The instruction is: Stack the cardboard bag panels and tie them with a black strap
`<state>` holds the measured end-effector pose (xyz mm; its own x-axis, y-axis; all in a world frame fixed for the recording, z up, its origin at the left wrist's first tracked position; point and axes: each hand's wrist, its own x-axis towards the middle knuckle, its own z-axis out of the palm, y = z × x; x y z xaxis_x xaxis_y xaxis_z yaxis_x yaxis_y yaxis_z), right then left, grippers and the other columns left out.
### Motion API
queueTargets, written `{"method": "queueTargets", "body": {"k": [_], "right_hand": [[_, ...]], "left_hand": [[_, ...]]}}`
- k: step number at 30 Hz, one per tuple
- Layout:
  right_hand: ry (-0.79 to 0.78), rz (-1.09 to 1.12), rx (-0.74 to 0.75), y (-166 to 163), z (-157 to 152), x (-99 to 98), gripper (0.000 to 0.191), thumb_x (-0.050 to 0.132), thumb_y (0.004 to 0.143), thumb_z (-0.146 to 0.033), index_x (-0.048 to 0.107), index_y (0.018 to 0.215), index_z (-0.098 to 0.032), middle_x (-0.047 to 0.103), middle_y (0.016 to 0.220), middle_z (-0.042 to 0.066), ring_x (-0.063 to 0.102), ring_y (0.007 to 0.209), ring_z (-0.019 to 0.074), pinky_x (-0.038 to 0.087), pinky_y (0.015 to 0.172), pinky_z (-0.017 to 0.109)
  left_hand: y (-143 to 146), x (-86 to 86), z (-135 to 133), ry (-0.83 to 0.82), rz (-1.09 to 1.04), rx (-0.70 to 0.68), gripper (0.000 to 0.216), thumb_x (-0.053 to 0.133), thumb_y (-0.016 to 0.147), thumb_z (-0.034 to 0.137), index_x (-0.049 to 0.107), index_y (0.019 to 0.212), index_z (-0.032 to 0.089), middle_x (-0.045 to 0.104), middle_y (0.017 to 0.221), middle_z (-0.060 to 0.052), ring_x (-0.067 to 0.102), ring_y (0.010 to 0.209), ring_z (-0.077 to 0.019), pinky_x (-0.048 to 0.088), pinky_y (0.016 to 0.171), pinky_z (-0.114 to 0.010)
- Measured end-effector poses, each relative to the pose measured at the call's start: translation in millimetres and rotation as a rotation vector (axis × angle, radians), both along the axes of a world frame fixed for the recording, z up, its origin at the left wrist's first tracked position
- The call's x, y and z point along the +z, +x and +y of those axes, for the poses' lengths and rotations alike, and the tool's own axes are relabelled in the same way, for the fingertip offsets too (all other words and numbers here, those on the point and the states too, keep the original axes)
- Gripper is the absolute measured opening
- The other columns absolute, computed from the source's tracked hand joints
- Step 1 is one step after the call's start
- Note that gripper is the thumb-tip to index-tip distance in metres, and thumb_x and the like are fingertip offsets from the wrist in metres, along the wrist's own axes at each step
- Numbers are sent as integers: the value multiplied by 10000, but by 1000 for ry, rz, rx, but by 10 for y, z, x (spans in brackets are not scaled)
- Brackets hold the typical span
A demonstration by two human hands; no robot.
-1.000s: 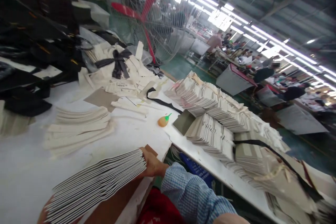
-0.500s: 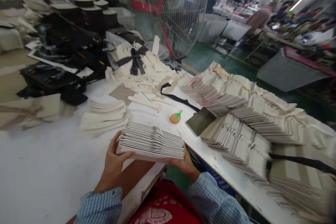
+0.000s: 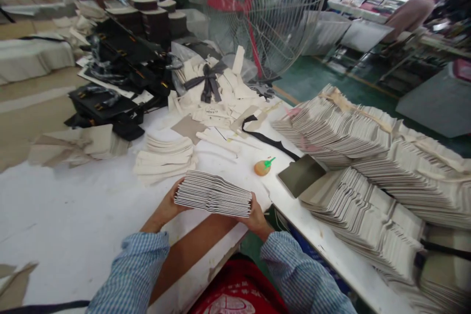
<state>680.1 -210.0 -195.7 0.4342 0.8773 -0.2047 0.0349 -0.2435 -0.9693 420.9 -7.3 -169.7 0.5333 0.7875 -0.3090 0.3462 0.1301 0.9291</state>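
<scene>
Now both hands grasp the stack (image 3: 213, 193) between them, left hand (image 3: 167, 206) at its left end, right hand (image 3: 256, 216) at its right, over the counter (image 3: 73, 216); a bottle (image 3: 263, 167) lies just beyond.

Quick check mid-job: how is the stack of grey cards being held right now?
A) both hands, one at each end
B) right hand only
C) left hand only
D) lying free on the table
A: the left hand and right hand grip opposite ends of the stack of grey cards.
</scene>
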Motion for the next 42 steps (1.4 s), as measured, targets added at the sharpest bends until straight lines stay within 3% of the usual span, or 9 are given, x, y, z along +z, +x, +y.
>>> {"method": "queueTargets", "body": {"k": [6, 14, 20, 23, 26, 30, 35, 38, 42], "right_hand": [[-19, -17, 75, 1, 30, -71, 739, 891, 612, -333, 475, 1214, -227, 702, 1095, 64, 687, 977, 246, 591, 857, 387], [28, -28, 156, 48, -44, -86, 744, 876, 625, -317, 471, 1242, -224, 700, 1094, 81, 694, 943, 254, 599, 846, 400], [5, -32, 146, 64, 16, -34, 699, 863, 630, -314, 510, 1223, -207, 701, 1109, 87, 686, 966, 263, 584, 872, 410], [2, -22, 131, 71, 54, -22, 700, 857, 634, -305, 517, 1238, -203, 701, 1132, 90, 683, 997, 268, 575, 896, 419], [13, -5, 135, 74, 52, -56, 701, 867, 622, -307, 521, 1224, -210, 699, 1141, 83, 682, 994, 260, 578, 880, 403], [20, 41, 159, 67, 10, -91, 740, 890, 593, -311, 516, 1225, -223, 711, 1105, 70, 691, 952, 254, 591, 817, 376], [20, 72, 157, 37, -31, -82, 718, 876, 626, -290, 522, 1247, -220, 705, 1133, 77, 694, 975, 252, 593, 843, 379], [24, 27, 168, 36, -42, -96, 719, 863, 638, -274, 520, 1267, -211, 695, 1161, 87, 691, 984, 251, 586, 876, 392], [9, -55, 179, 54, -34, -102, 688, 852, 642, -262, 542, 1254, -203, 691, 1168, 99, 681, 992, 258, 578, 895, 411]], "left_hand": [[-128, -147, 2, 18, 6, -69, 1044, 921, 567, 471, 451, 1444, 151, 614, 1421, -189, 592, 1308, -335, 429, 1180, -552], [-255, -49, 19, 14, 13, -179, 997, 886, 614, 469, 467, 1481, 212, 596, 1461, -174, 532, 1391, -345, 313, 1261, -531], [-347, -34, 48, -27, 98, -208, 1149, 883, 614, 391, 277, 1569, 187, 484, 1545, -237, 629, 1269, -346, 488, 1119, -552], [-376, -30, 43, 8, 155, -181, 1223, 895, 596, 393, 210, 1588, 189, 394, 1593, -268, 540, 1364, -387, 446, 1135, -610], [-430, 107, 66, 66, 187, -178, 1243, 867, 633, 383, 113, 1612, 248, 235, 1672, -246, 365, 1496, -413, 362, 1179, -662], [-460, 554, 114, 301, 243, -215, 1127, 760, 769, 375, 23, 1620, 323, 140, 1716, -156, 211, 1574, -376, 265, 1241, -657], [-25, 955, 10, 515, 311, -430, 1304, 890, 599, 586, 129, 1621, 313, 202, 1707, -155, 212, 1568, -416, 234, 1270, -628], [391, 896, -94, 585, 371, -639, 1420, 886, 491, 700, 160, 1620, 235, 237, 1688, -220, 162, 1569, -461, 101, 1260, -704], [757, 744, -157, 643, 445, -804, 1356, 781, 525, 803, 242, 1593, 164, 282, 1660, -264, 131, 1569, -480, -21, 1226, -736]]}}
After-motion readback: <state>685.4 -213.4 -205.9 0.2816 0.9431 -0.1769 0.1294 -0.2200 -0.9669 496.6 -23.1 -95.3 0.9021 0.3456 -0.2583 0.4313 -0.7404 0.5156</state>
